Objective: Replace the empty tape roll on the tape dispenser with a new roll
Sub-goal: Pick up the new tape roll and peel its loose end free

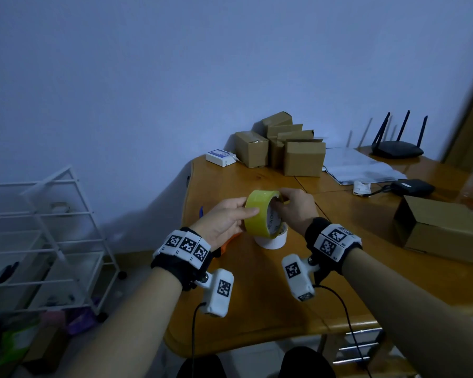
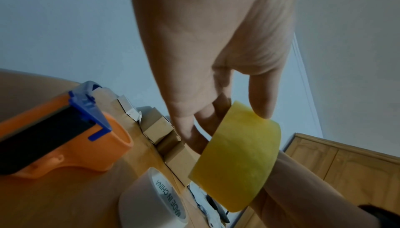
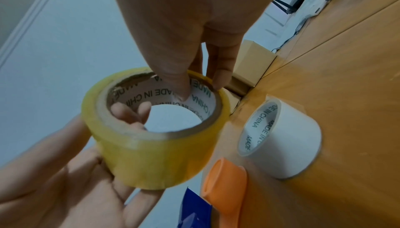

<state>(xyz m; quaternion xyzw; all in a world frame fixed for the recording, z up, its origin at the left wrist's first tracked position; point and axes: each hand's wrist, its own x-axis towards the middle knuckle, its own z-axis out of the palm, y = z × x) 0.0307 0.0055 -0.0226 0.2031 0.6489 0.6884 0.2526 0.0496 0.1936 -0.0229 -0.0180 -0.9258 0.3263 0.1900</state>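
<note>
Both hands hold a yellow tape roll (image 1: 260, 215) (image 2: 238, 161) (image 3: 155, 146) in the air above the wooden table (image 1: 257, 304). My left hand (image 1: 225, 218) (image 2: 216, 60) grips its outer band, thumb on top and fingers reaching into the core. My right hand (image 1: 295, 207) (image 3: 184, 26) pinches the far rim, thumb inside the cardboard core. Right below stands a white empty roll (image 1: 272, 240) (image 2: 151, 201) (image 3: 281, 139) on the table. The orange and blue tape dispenser (image 2: 56, 137) (image 3: 225, 190) lies left of it, mostly hidden under my left hand in the head view.
Several small cardboard boxes (image 1: 284, 148) stand at the back of the table, with papers (image 1: 361, 166), a black router (image 1: 396, 148) and a larger box (image 1: 443, 227) to the right. A white wire rack (image 1: 44, 241) stands on the floor at left.
</note>
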